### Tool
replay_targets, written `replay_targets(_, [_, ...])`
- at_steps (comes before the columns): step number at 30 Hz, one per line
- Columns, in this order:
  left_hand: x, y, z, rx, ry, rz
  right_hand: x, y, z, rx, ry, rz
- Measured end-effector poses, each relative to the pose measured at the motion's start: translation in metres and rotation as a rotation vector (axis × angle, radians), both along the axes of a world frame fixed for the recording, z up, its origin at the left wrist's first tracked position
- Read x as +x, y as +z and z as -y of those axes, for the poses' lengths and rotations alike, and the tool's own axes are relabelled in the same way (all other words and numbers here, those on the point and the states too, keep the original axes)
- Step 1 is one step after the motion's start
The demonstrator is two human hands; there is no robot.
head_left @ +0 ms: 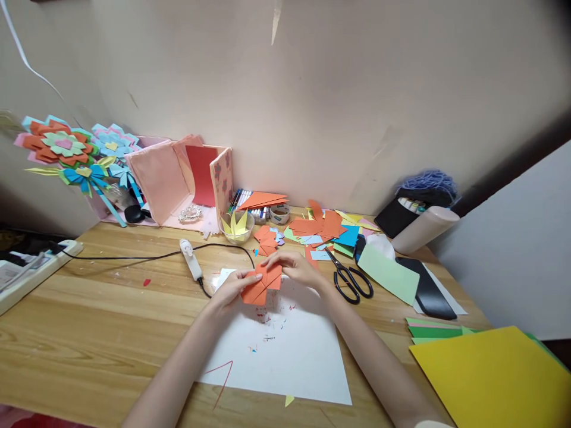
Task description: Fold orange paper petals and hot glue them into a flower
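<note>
Between my two hands is a creased orange paper flower piece (263, 288), held above a white sheet of paper (303, 351). My left hand (234, 289) pinches its left side, the thumb lying on top. At its upper right edge, my right hand (292, 267) is closed on the paper with the fingers curled over it. Just behind the hands lies another orange paper flower (266, 241). Black-handled scissors (350, 279) rest on the table to the right of my right hand. Small marks and paper bits dot the white sheet.
Orange and coloured scraps (319, 227) pile up at the back. A white glue gun (191, 260) with a black cord lies left of the sheet. Paper flowers (62, 145) and a pink box (156, 178) stand back left. Yellow paper (495, 374) lies front right; a phone (426, 288) sits behind it.
</note>
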State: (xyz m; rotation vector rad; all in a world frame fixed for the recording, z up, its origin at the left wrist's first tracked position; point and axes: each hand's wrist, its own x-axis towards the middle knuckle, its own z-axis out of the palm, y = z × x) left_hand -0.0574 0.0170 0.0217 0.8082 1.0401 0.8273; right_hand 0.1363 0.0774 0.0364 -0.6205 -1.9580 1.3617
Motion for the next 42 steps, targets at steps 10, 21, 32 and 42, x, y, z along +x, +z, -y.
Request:
replay_targets(10, [0.004,-0.006,-0.003,0.093,0.251,-0.138,-0.030,-0.042,-0.063,0.003,-0.768,0.418])
replay_targets(21, [0.006,-0.019,-0.003,0.100,0.436,-0.124,-0.012,-0.032,-0.053,-0.086,-0.796,0.430])
replay_targets(32, [0.006,-0.021,-0.004,0.131,0.471,-0.062,0.011,0.024,0.002,-0.194,-0.285,0.255])
replay_targets(42, [0.009,-0.010,0.000,0.104,0.453,-0.011,-0.003,0.001,0.003,-0.158,-0.360,0.403])
